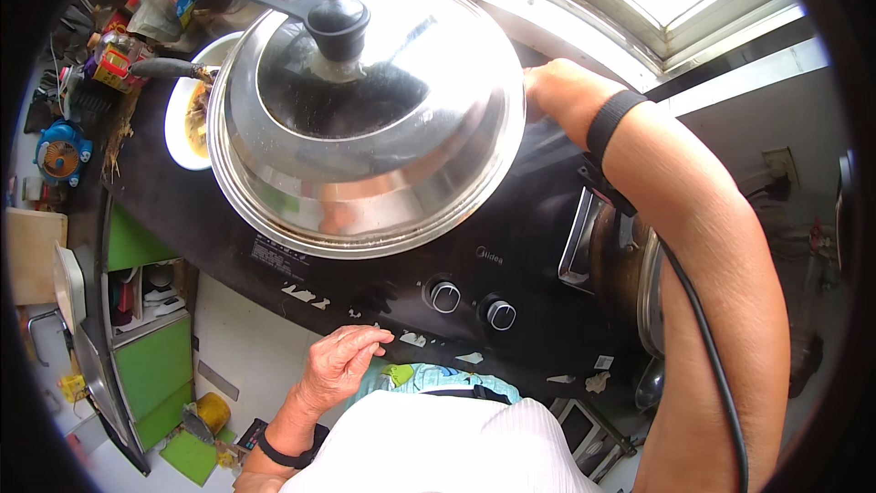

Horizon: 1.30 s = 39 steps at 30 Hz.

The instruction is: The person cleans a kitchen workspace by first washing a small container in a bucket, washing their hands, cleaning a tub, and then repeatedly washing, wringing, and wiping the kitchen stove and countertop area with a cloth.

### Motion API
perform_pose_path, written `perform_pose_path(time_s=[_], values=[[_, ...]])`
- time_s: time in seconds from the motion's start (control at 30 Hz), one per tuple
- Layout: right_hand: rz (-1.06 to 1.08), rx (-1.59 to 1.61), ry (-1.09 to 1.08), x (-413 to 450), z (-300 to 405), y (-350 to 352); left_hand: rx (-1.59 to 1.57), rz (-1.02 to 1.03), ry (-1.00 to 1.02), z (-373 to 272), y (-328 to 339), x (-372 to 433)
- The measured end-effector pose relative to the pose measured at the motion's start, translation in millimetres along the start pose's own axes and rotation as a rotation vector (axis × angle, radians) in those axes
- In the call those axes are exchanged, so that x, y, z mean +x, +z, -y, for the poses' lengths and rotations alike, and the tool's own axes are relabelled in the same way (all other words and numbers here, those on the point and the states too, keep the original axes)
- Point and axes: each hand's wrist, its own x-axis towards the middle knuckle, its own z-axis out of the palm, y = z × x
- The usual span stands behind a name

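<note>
A domed stainless-steel lid [383,198] with a glass window and a black knob covers a pan on the black glass gas hob [540,356]. My right hand [544,85] reaches to the lid's right rim; its fingers are hidden behind the rim, so what they hold cannot be told. In front of my body, just off the hob's front edge, my left hand [345,359] is raised with the fingers bent together, and nothing shows in it. A white oval dish [179,127] with food stands left of the lid, with a dark handle [164,68] above it.
Two control knobs [445,297] sit at the hob's front. A second pot with a metal lid [650,294] stands on the right, under my right forearm. Bottles and packets [116,61] crowd the back left, beside a small blue fan [61,152]. A window [657,48] borders the back right.
</note>
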Motion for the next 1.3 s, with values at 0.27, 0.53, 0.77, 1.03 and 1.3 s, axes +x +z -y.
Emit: perform_pose_path(time_s=[0.27, 0.53, 0.77, 1.03, 1.3], values=[[0.019, -0.001, 0.041, -17, 0, 27, 0.019, -0.025, 0.041, 5, -6, -12], [-0.044, -0.092, 0.086, 11, 25, 27, 0.004, -0.004, 0.072, 0, -5, -7], [-0.048, -0.193, 0.202, 45, 37, 62, -0.023, -0.015, 0.092, -1, -4, -5], [-0.061, -0.189, 0.304, 38, 38, 88, -0.016, 0.059, 0.184, -10, -2, 5], [-0.108, 0.041, 0.336, -37, 70, 144, -0.031, 0.137, 0.301, -10, 0, 9]])
